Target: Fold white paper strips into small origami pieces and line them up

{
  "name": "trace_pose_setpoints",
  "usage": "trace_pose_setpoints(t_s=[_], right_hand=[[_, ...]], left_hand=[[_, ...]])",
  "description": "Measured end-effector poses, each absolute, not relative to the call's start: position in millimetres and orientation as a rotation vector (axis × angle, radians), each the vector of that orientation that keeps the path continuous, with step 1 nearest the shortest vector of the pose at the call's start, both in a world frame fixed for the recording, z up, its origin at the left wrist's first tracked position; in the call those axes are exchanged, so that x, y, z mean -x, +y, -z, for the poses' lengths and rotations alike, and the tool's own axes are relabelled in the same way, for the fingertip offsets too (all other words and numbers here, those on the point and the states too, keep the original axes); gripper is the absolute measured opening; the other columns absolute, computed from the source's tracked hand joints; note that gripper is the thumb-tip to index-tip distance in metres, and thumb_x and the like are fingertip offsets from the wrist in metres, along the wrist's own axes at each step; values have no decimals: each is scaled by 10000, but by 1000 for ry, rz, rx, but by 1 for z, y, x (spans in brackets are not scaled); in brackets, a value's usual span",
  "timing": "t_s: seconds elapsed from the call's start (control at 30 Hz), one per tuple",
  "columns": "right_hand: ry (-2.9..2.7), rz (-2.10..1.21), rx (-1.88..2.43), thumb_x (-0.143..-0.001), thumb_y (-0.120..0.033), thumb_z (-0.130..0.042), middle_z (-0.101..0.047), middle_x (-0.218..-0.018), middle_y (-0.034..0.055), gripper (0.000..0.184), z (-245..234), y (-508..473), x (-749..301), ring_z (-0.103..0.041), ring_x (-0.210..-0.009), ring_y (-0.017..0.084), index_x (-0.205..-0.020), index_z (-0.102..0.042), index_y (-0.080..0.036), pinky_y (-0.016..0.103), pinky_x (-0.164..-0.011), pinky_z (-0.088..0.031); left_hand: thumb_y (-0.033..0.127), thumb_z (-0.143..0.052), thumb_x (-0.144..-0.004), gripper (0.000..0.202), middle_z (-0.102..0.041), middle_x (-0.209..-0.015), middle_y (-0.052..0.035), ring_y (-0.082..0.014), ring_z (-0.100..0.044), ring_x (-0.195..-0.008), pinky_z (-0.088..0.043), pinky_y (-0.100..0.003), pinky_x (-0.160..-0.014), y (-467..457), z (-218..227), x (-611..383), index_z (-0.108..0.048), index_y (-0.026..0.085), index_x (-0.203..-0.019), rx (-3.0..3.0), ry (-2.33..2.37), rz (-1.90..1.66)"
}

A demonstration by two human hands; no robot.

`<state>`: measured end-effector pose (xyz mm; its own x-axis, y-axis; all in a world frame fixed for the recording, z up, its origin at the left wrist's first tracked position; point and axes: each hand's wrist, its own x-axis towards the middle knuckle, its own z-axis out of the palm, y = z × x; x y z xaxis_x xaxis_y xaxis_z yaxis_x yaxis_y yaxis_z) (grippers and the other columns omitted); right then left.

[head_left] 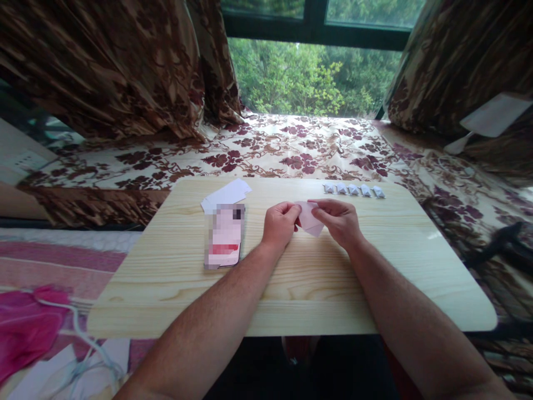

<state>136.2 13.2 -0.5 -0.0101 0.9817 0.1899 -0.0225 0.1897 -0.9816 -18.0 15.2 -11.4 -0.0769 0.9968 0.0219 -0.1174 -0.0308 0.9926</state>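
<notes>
Between my two hands is a small piece of folded white paper (310,218), held just over the middle of the wooden table. My left hand (280,223) pinches its left edge between thumb and fingers. On the other side, my right hand (338,219) grips the right edge, thumb on top. The paper's lower end comes to a slanted point. Beyond my right hand, several small folded white paper pieces (353,190) stand in a row near the table's far edge. Left of my left hand lies a phone (225,236) in a pinkish case, partly pixelated.
White paper sheets (227,194) lie behind the phone on the wooden table (166,289). A floral-covered window ledge (300,147) runs along the far side, with a white lamp (495,114) at right. More paper (50,369) and a white cable (77,319) lie at lower left.
</notes>
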Motion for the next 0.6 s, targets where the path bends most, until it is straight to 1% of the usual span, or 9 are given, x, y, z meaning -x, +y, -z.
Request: trace_pose_setpoints(t_s=[0.07,0.13,0.2,0.27,0.4,0.6], right_hand=[[-1330,-1125,1011,-696,-353,-815,-770,-840,48,279,-3,11,-136,-668,-711,179,-937,-807,-212,298,-627,-516],[-1367,-1138,967,-681,-334,-823,-777,-926,59,246,-7,10,-135,-694,-826,206,-902,-809,-226,309,-682,-540],[-1394,-1137,929,-683,-321,-822,-772,-1008,67,210,-8,10,-135,-697,-941,230,-877,-810,-241,318,-733,-553],[-1419,-1133,911,-699,-312,-816,-759,-1057,71,192,-9,10,-136,-689,-1002,241,-881,-813,-252,319,-750,-559],[-1488,-1121,889,-740,-302,-798,-726,-1124,83,199,-7,9,-139,-676,-1039,241,-935,-816,-263,313,-754,-563],[-1523,-1078,904,-779,-333,-762,-708,-1150,89,198,-4,11,-139,-665,-1062,244,-958,-816,-266,306,-740,-571]], left_hand=[[353,-687,-758,220,-596,-536,-10,-108,-513,-459,-392,-222,-427,16,10,18,-658,165,-647,-1056,1138,-1347],[349,-694,-747,216,-586,-530,-8,-106,-510,-462,-389,-221,-428,17,10,18,-657,163,-645,-1020,1111,-1355],[340,-691,-744,209,-580,-527,-6,-104,-507,-464,-388,-221,-428,17,10,18,-652,162,-642,-998,1093,-1362],[330,-683,-745,203,-575,-526,-5,-103,-504,-465,-388,-221,-429,18,9,18,-646,162,-637,-989,1085,-1367],[328,-671,-756,211,-579,-539,-10,-105,-506,-474,-385,-226,-437,17,9,18,-634,162,-630,-987,1057,-1372],[407,-679,-777,264,-599,-591,-15,-110,-529,-514,-394,-232,-471,17,10,20,-659,162,-681,-958,991,-1336]])
